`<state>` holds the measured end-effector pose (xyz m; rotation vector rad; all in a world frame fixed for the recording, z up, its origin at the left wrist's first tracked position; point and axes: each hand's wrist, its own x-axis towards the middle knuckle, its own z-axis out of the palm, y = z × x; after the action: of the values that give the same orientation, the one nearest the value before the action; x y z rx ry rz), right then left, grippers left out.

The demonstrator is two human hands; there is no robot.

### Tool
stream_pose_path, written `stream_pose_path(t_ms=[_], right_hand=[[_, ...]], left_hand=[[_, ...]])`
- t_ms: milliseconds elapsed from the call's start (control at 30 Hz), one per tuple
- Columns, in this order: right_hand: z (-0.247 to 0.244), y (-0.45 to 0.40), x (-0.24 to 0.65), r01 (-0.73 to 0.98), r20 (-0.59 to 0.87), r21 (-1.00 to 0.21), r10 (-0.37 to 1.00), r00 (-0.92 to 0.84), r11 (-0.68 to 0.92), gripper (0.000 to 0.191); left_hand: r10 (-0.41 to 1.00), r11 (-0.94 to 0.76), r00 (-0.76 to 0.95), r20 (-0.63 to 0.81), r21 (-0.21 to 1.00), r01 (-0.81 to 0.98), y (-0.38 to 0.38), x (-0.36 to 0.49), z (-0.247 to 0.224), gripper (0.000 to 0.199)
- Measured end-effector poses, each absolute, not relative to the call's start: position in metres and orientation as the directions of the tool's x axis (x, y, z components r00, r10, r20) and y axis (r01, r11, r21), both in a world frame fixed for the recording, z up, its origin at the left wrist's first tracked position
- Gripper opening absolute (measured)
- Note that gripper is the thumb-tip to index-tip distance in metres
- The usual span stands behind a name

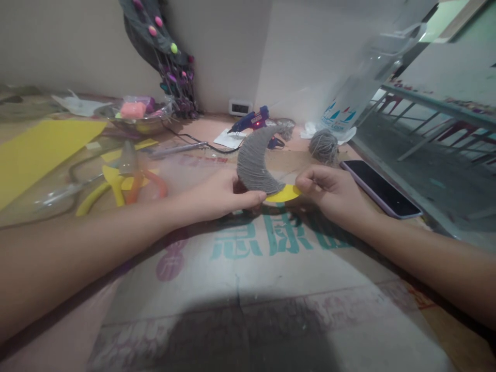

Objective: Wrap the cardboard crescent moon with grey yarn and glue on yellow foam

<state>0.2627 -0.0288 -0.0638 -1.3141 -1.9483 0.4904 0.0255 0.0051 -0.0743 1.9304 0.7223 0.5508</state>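
A yellow crescent moon cutout [284,193], mostly wound with grey yarn [253,161], is held above the cardboard. My left hand [228,194] grips its lower left part, thumb along the bottom edge and fingers behind. At the bare yellow tip, my right hand [323,188] is closed with thumb and forefinger pinched together. Whether that pinch holds the tip, the yarn strand or both is hard to make out. Behind the right hand sits a ball of grey yarn [324,146]. A blue glue gun [250,120] with a red light lies beyond the crescent.
Pliers with orange handles [149,181] and yellow-handled pliers [95,199] lie at left near a yellow sheet [50,155]. A phone [380,187] rests at right, near a clear bottle [349,98]. Printed cardboard [240,279] covers the tabletop. A bowl [141,125] stands behind.
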Motion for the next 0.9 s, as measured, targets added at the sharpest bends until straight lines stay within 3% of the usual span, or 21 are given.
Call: stream_pose_path(t_ms=[233, 433, 667, 800, 900], right_hand=[[-0.067, -0.024, 0.268, 0.618, 0.459, -0.598, 0.85, -0.257, 0.51, 0.031], [-0.07, -0.021, 0.27, 0.642, 0.448, -0.558, 0.842, -0.301, 0.527, 0.033], [-0.067, -0.029, 0.278, 0.639, 0.694, -0.216, 0.577, -0.431, 0.738, 0.027], [-0.059, -0.043, 0.271, 0.555, 0.585, 0.052, 0.425, -0.691, 0.83, 0.027], [-0.056, -0.047, 0.265, 0.528, 0.515, 0.109, 0.406, -0.754, 0.842, 0.032]], left_hand=[[0.685, -0.363, 0.72, 0.11, 0.909, 0.206, 0.008, 0.026, -0.076, 0.025], [0.798, -0.251, 0.598, 0.081, 0.945, 0.208, 0.005, 0.026, -0.075, 0.039], [0.787, -0.243, 0.613, 0.068, 0.948, 0.206, 0.004, 0.027, -0.076, 0.034], [0.776, -0.312, 0.623, 0.096, 0.917, 0.248, 0.004, 0.026, -0.075, 0.035], [0.757, -0.379, 0.641, 0.128, 0.885, 0.271, 0.004, 0.026, -0.074, 0.037]])
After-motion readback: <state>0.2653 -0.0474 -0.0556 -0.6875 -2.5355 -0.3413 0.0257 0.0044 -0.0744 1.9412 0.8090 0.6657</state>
